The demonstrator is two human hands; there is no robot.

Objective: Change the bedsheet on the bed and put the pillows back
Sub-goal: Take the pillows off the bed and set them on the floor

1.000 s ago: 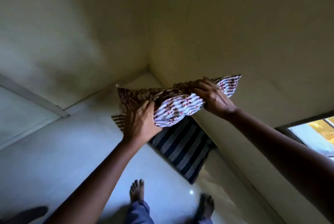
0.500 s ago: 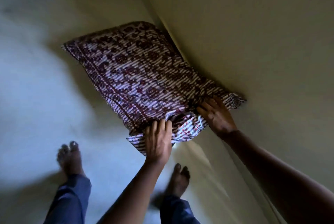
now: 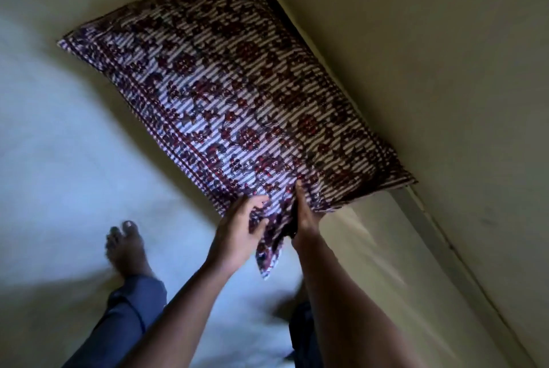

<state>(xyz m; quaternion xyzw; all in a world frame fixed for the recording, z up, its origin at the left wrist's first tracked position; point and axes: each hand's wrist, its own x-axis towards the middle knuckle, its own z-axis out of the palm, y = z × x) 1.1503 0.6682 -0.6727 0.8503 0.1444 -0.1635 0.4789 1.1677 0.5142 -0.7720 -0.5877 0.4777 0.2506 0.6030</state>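
Holding up a striped, maroon-flowered pillow (image 3: 237, 94) by its near short end, with both hands close together at the lower corner. Seen stretching up and away from the hands, long side running just beside the cream wall (image 3: 416, 70) on the right; cannot tell whether touching it. Hanging above the pale floor (image 3: 53, 159), far corner pointing up and left.

Gripping a bunch of the loose cover fabric in the left hand (image 3: 237, 231), fingers curled round the cloth, thumb on the near face, palm turned towards the right. Clamping the same end with the right hand (image 3: 303, 213), seen edge-on, fingers reaching up along the fabric and mostly hidden behind it. Leaving a slack flap of cover drooping between and below the two hands.

Reaching forward and up with both bare forearms from the lower edge of the view, left forearm slanting in from lower left, right forearm steeper and nearer the wall. Standing barefoot, with the left foot (image 3: 124, 246) on the floor below the pillow and a blue trouser leg (image 3: 127, 317) under the left arm.
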